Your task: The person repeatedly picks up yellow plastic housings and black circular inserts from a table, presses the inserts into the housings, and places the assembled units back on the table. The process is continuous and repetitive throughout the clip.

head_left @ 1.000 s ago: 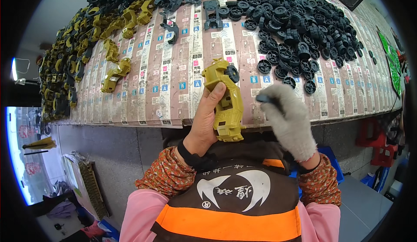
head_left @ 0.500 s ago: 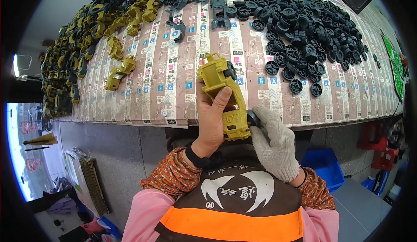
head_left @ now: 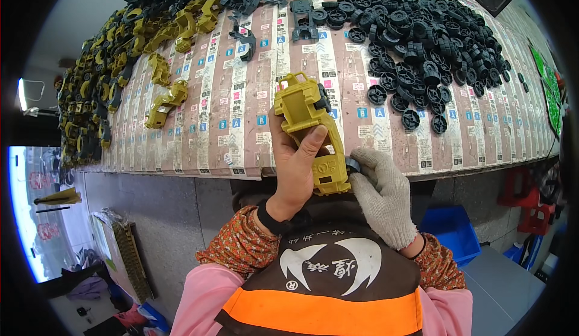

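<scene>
My bare left hand (head_left: 295,161) wraps round a yellow plastic toy truck body (head_left: 301,107), its thumb pressed on the open middle of the shell. A black wheel (head_left: 322,98) sits on the right side of the far end. At the near end, my right hand (head_left: 386,197), in a pale knitted glove, pinches another black wheel (head_left: 353,165) against the truck's right side. Whether that wheel is fully seated cannot be made out. Both hands are just off the table's near edge, above my dark apron.
A heap of black wheels (head_left: 416,46) covers the table's far right. Yellow and black truck bodies (head_left: 90,95) pile up at the left, with two loose yellow shells (head_left: 166,104) nearer. A dark chassis (head_left: 304,19) lies at the far middle. A blue bin (head_left: 452,230) stands low at right.
The truck body has turned slightly in my left hand, showing more of its top. My right hand stays at the near wheel with hardly any shift.
</scene>
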A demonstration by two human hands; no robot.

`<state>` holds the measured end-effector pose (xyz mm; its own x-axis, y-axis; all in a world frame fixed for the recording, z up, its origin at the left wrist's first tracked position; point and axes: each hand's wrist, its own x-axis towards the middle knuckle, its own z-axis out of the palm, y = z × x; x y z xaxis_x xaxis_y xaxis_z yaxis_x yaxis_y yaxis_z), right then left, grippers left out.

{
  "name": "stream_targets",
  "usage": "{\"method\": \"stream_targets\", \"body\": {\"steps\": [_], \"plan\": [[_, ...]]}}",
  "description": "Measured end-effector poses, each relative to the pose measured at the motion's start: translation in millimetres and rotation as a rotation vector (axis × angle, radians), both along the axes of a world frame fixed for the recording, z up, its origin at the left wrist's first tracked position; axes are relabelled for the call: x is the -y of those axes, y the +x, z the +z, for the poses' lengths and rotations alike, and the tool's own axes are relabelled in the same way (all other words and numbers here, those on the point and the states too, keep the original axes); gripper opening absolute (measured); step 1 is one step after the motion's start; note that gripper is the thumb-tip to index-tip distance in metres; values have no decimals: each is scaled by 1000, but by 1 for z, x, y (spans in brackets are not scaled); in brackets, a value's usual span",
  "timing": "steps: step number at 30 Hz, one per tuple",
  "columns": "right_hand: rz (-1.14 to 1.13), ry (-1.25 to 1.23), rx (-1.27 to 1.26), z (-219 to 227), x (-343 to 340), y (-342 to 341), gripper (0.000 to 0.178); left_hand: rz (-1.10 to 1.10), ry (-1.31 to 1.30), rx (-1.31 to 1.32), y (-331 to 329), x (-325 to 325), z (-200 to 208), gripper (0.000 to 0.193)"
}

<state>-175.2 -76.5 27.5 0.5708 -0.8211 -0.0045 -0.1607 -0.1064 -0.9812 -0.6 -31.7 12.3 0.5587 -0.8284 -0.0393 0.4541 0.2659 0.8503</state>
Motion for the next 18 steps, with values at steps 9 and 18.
{"method": "stream_targets", "body": {"steps": [9,18], "plan": [[-28,75,-9,3,0,2,34,22,20,23,-2,0,-3,58],[56,-277,-86,0,-6,0,37,20,-149,225,-13,-4,-5,70]]}}
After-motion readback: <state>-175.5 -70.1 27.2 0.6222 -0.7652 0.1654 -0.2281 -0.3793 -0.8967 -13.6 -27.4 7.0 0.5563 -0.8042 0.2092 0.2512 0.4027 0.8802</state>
